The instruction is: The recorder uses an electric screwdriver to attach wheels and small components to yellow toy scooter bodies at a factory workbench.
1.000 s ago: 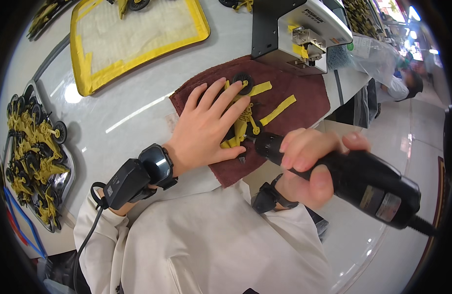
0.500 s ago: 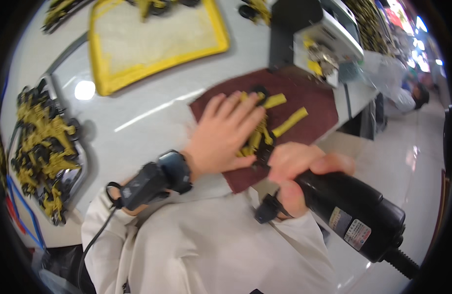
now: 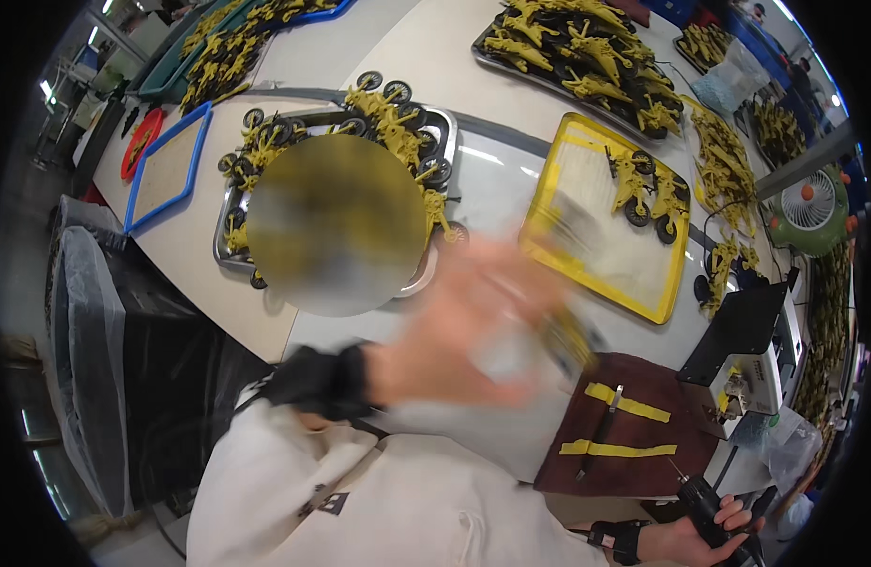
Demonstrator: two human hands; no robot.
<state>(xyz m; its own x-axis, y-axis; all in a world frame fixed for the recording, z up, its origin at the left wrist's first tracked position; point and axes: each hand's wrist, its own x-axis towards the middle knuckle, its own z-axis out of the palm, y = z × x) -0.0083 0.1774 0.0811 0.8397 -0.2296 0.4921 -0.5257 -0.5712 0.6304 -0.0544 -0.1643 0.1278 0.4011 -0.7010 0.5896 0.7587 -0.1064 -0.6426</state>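
Observation:
My left hand (image 3: 464,321) is smeared by motion above the table, between the steel tray and the brown mat. At its fingertips is a blurred yellow-and-black toy motorbike (image 3: 572,342), moving with the hand, its details lost. My right hand (image 3: 724,534), at the lower right, is wrapped round a black electric screwdriver (image 3: 702,501), whose thin bit points up toward the mat. On the brown mat (image 3: 601,378) lie two yellow strips (image 3: 634,450) and a thin dark bar (image 3: 606,420) crossing them.
A steel tray (image 3: 452,142) heaped with yellow toy motorbikes stands left of centre, partly behind a blurred disc. Right of it is a yellow-rimmed tray (image 3: 601,288) with a few motorbikes. Beyond are a full dark tray (image 3: 520,71), a boxy device (image 3: 752,378) and a green fan (image 3: 811,210).
My view has swung left and up. The left hand has left the mat with the toy motorbike it was pressing on. The right hand has drawn the screwdriver back to the mat's near edge.

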